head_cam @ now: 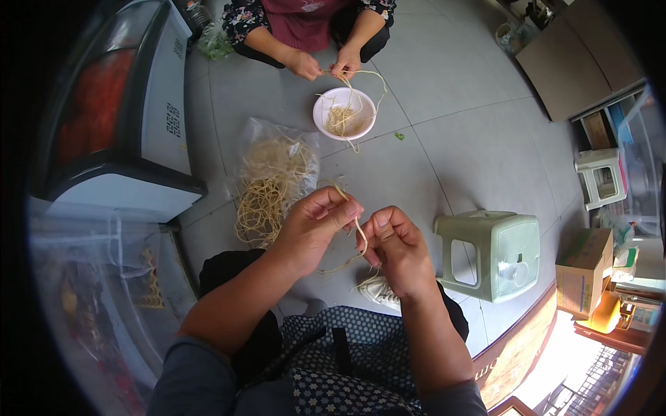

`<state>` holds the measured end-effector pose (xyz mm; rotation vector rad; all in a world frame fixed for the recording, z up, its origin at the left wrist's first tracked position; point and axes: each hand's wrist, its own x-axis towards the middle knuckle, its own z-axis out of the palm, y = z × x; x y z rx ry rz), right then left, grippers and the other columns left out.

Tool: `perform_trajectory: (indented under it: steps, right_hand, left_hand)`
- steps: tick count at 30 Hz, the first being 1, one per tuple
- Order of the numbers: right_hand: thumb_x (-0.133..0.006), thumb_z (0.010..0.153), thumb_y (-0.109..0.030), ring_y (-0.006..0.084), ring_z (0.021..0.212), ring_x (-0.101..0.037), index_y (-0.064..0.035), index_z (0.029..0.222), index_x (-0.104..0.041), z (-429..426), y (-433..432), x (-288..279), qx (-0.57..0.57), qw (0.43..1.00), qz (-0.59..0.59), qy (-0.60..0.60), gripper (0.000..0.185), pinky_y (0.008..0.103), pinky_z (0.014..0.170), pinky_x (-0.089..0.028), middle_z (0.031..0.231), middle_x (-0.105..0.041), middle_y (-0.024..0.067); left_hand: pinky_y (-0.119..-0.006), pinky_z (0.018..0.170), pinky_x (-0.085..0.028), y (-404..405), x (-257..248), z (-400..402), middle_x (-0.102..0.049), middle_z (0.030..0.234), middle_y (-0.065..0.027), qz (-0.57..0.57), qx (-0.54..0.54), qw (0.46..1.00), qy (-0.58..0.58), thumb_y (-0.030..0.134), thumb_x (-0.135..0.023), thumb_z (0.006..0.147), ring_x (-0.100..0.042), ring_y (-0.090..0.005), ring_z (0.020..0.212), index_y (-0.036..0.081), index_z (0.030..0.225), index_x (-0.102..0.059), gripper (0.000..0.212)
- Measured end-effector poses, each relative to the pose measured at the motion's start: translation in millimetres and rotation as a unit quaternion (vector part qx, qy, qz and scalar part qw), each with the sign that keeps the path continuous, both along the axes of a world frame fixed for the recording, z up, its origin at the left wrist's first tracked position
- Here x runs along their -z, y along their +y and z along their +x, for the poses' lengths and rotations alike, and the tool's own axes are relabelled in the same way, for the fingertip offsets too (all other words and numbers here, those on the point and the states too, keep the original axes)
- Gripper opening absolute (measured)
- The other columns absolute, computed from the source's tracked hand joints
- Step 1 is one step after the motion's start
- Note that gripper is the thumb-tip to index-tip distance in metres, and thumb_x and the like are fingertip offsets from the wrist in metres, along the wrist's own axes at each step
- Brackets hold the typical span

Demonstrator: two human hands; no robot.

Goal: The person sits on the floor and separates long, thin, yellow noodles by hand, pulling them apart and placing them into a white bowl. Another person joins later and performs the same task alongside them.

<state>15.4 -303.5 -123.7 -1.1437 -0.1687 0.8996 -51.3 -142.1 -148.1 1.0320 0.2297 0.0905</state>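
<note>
My left hand [325, 218] pinches a long, thin, pale root-like strand [362, 240] between thumb and fingers. The strand curves down beside my right hand [393, 234], whose thumb and index fingertip are together; fine fibres hang below it, and I cannot tell whether it grips the strand itself. Left of my hands, a tangled heap of similar strands [260, 208] spills from a clear plastic bag [255, 136] on the floor. Beyond it stands a pale pink bowl [318, 117] with more strands inside, some hanging over its rim.
Across from me, a crouching person's hands [325, 65] hold strands above the bowl. A pale green plastic stool [489, 255] is at my right, near my shoe [381, 291]. A display freezer [161, 104] stands at the left, a cardboard box [583, 270] at the far right.
</note>
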Motion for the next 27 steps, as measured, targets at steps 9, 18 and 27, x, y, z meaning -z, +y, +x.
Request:
perform_trajectory:
  steps: [9,18,27]
  right_hand:
    - [-0.049,0.105,-0.023,0.0088,0.061,-0.046,-0.0037,0.091,-0.053,-5.6,2.0,8.9,-0.021,0.967,-0.067,-0.247,0.025,0.0236,0.058,-0.04,0.079,-0.06,0.0037]
    - [-0.056,0.102,-0.013,0.0068,0.065,-0.047,-0.0026,0.099,-0.054,-1.9,2.2,9.5,0.067,0.985,-0.018,-0.155,0.011,0.0218,0.059,-0.04,0.085,-0.063,0.0033]
    - [-0.061,0.098,-0.009,0.0065,0.069,-0.048,-0.0036,0.097,-0.057,-9.6,6.2,8.7,0.032,0.981,-0.039,-0.189,0.007,0.0218,0.06,-0.039,0.083,-0.061,0.0009]
  left_hand:
    - [-0.03,0.077,-0.048,1.0,-6.4,0.3,-0.06,0.09,-0.0035,-0.013,-0.024,0.999,0.022,0.018,-0.055,0.101,-0.056,-0.0131,0.083,0.007,0.098,-0.057,0.012]
    - [-0.028,0.079,-0.044,2.4,-13.1,-0.9,-0.06,0.091,-0.0031,-0.057,-0.021,0.998,-0.01,0.017,-0.058,0.1,-0.054,-0.0112,0.085,0.006,0.096,-0.058,0.012]
    - [-0.027,0.078,-0.046,0.4,-10.9,-1.2,-0.061,0.093,-0.0032,0.052,0.003,0.999,-0.002,0.011,-0.058,0.099,-0.054,-0.0099,0.083,0.004,0.094,-0.059,0.009]
